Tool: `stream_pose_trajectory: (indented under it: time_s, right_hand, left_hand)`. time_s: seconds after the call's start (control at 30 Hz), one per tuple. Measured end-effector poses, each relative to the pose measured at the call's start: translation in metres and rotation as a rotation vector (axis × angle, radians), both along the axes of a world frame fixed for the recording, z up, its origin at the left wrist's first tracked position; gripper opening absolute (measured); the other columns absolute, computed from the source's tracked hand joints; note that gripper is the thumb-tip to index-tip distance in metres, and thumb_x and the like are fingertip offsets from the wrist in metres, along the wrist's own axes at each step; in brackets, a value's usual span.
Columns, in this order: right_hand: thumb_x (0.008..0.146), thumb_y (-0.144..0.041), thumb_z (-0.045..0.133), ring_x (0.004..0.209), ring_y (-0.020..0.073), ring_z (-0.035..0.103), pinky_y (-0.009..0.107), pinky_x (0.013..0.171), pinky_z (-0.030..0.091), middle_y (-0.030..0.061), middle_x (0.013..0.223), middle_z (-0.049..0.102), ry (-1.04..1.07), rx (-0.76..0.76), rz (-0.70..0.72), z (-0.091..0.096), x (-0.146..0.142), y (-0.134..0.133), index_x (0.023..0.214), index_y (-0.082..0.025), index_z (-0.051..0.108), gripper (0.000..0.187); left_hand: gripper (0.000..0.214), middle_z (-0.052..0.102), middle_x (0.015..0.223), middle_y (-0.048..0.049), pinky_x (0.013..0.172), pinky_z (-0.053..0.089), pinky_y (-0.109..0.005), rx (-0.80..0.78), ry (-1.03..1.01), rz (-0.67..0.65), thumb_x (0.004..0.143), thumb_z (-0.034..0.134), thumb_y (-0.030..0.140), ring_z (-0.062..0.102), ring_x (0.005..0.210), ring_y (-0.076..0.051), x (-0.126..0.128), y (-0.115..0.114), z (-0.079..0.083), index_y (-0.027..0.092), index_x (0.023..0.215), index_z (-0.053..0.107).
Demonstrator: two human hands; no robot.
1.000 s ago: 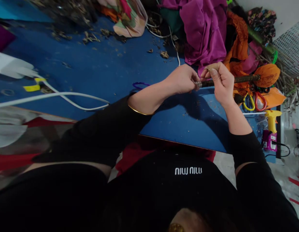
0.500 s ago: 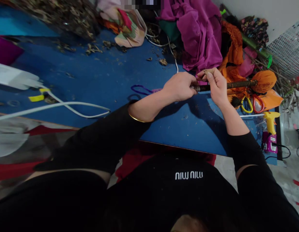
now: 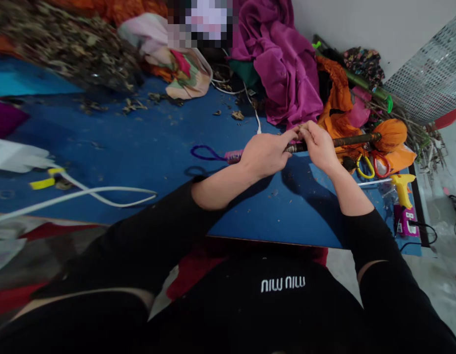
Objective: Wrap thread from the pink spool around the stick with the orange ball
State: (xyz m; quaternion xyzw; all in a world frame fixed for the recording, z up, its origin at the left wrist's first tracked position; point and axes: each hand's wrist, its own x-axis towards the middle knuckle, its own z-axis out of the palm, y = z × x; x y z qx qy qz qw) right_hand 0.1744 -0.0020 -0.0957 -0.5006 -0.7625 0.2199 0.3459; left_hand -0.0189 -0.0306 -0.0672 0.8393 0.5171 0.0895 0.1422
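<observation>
Both hands meet over the blue table (image 3: 146, 137) on a thin dark stick (image 3: 351, 141) that lies level, pointing right. An orange fabric bundle (image 3: 393, 133) caps its far end. My left hand (image 3: 266, 155) is closed round the near end of the stick. My right hand (image 3: 318, 145) pinches the stick just right of it, fingers pressed together, with a bit of tan material at the fingertips. A purple looped cord (image 3: 207, 153) with a pink end lies on the table just left of my left hand.
Magenta cloth (image 3: 283, 64) and orange cloth (image 3: 336, 98) are heaped at the back. Yellow scissors (image 3: 364, 167), red scissors (image 3: 380, 164) and a yellow glue gun (image 3: 402, 189) lie at the right. White cables (image 3: 102, 194) cross the left. Dried plant scraps (image 3: 73, 44) pile at back left.
The view has tilted up, so hands and stick sit lower in the picture. Both hands stay closed on the stick, now closer together.
</observation>
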Motion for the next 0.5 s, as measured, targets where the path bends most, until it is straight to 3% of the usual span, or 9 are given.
stream_pose_trajectory:
  time_s: [0.2, 0.33, 0.43, 0.5]
  right_hand:
    - [0.106, -0.039, 0.052, 0.101, 0.0184, 0.072, 0.039, 0.098, 0.057, 0.0051, 0.112, 0.080, 0.070, -0.071, 0.018, 0.001, -0.003, -0.001, 0.084, -0.024, 0.057, 0.027]
    - [0.102, -0.048, 0.061, 0.093, 0.0157, 0.074, 0.037, 0.097, 0.061, 0.0049, 0.110, 0.080, 0.259, -0.127, 0.037, 0.000, -0.005, 0.001, 0.080, -0.024, 0.058, 0.033]
    - [0.094, -0.061, 0.069, 0.078, 0.0116, 0.072, 0.031, 0.084, 0.064, 0.0043, 0.106, 0.079, 0.494, -0.197, 0.018, 0.009, 0.000, 0.003, 0.078, -0.022, 0.060, 0.042]
    - [0.086, -0.065, 0.076, 0.065, 0.0078, 0.065, 0.025, 0.067, 0.060, 0.0022, 0.096, 0.077, 0.607, -0.220, -0.038, 0.023, 0.013, 0.004, 0.077, -0.021, 0.062, 0.047]
  left_hand:
    - [0.046, 0.083, 0.121, -0.0134, 0.095, 0.059, -0.045, 0.003, -0.077, -0.026, 0.097, 0.057, 0.029, 0.078, 0.115, -0.037, -0.001, 0.003, -0.006, 0.023, 0.139, 0.074]
    - [0.043, 0.084, 0.120, -0.0135, 0.091, 0.059, -0.043, -0.021, -0.120, 0.014, 0.094, 0.059, 0.030, 0.079, 0.111, -0.036, -0.002, 0.003, -0.007, 0.023, 0.131, 0.079]
    - [0.042, 0.085, 0.117, -0.0101, 0.087, 0.058, -0.040, -0.003, -0.171, 0.055, 0.094, 0.059, 0.030, 0.079, 0.108, -0.033, -0.005, 0.005, -0.007, 0.028, 0.128, 0.081]
    - [0.041, 0.086, 0.114, -0.0087, 0.086, 0.058, -0.040, 0.000, -0.198, 0.079, 0.093, 0.059, 0.030, 0.079, 0.106, -0.033, -0.009, 0.008, -0.006, 0.030, 0.127, 0.082]
